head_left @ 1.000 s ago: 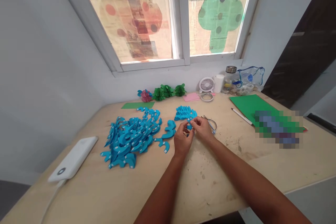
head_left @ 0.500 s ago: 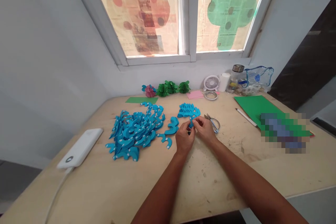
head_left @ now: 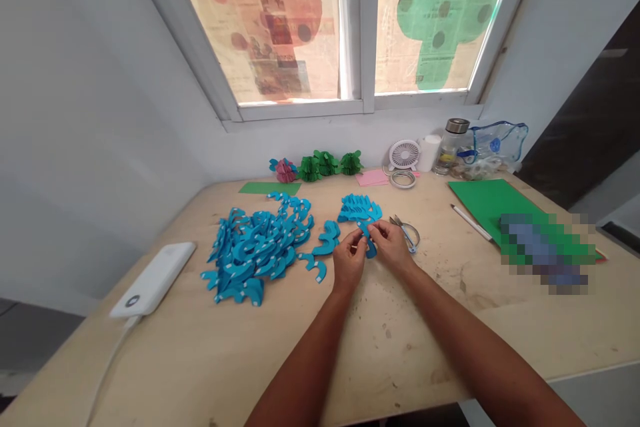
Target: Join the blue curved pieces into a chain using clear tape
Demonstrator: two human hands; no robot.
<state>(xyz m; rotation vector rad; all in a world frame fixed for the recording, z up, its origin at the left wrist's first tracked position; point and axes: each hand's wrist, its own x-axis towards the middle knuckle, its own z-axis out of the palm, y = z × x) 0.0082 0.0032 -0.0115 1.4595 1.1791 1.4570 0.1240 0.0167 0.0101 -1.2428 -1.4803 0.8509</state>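
Between my two hands is a blue curved paper piece point(head_left: 371, 251) with small white patches, partly covered by my fingers. My left hand point(head_left: 349, 265) pinches it from the left, thumb and forefinger near its middle. From the other side, my right hand point(head_left: 393, 245) grips its upper part with the fingertips. Just beyond the hands lies a neat row of blue curved pieces point(head_left: 359, 207). A short chain of blue pieces point(head_left: 328, 237) rests left of my left hand, and a large heap of them point(head_left: 255, 247) spreads farther left.
Scissors point(head_left: 411, 235) lie right of my right hand. Green paper point(head_left: 480, 197) and a white pen point(head_left: 470, 221) are farther right. Along the wall stand folded green paper shapes point(head_left: 326, 163), a small fan point(head_left: 405, 155) and a bottle point(head_left: 450, 147). A white power bank point(head_left: 153, 280) lies at left.
The blue piece between my hands shows more of itself, with its lower part now below the fingers. My left fingers have shifted slightly on it. The view has tilted a little.
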